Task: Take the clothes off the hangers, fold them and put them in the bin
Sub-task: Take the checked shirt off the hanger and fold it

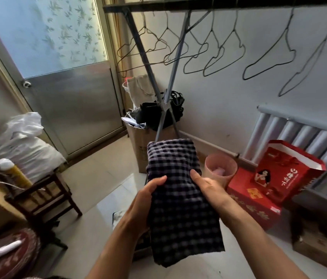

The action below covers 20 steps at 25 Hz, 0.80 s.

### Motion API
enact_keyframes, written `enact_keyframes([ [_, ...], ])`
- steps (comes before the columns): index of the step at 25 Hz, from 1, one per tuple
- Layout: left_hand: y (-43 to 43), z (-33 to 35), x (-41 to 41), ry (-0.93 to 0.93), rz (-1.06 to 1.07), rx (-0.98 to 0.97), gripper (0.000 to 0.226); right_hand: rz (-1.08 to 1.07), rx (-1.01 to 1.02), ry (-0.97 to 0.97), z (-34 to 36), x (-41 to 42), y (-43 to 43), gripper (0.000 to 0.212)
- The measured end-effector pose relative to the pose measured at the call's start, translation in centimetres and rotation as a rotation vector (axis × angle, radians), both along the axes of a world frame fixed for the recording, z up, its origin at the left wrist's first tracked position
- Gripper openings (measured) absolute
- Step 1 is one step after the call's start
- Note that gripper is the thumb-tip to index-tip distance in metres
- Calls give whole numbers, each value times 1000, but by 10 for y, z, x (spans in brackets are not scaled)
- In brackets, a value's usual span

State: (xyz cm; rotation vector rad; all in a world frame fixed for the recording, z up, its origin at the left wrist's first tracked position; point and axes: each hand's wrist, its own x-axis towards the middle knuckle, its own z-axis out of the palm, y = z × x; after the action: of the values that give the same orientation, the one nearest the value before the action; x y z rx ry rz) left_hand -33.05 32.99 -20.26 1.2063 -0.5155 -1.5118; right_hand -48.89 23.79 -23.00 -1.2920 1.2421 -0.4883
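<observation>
The person holds a folded dark checked garment (178, 198) out in front, above the floor, near the middle of the scene. The left hand (148, 192) grips its left edge with the thumb curled on top, and the right hand (209, 186) grips the right edge likewise. Bare wire hangers (224, 57) hang from the rack (198, 6) beyond. A pink container (221, 168) stands just right of the garment

Your left hand (146, 195) and right hand (209, 185) grip a folded checked cloth (175, 188) from either side, held up near you; bare wire hangers (209, 51) hang on the far rail (219, 4).
</observation>
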Motion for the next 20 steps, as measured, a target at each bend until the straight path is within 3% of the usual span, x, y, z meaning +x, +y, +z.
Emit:
enact_keyframes([
  [2,-3,-4,15,11,31,12,41,69,346,-302,-6,13,-4,77],
  [4,-9,-9,30,33,73,29,21,108,558,-528,-10,24,-11,65],
  [7,-27,-13,59,23,113,89,17,139,687,-703,-21,50,-31,81],
  [11,-66,-36,108,149,172,113,54,33,667,-759,-26,91,-76,88],
  [14,-84,-65,126,622,225,-97,88,-118,621,-799,-28,127,-114,54],
  [16,-103,-91,135,838,361,-246,106,-194,634,-833,-38,154,-140,48],
  [20,-129,-108,137,709,557,-164,122,-272,572,-833,-65,185,-164,50],
])
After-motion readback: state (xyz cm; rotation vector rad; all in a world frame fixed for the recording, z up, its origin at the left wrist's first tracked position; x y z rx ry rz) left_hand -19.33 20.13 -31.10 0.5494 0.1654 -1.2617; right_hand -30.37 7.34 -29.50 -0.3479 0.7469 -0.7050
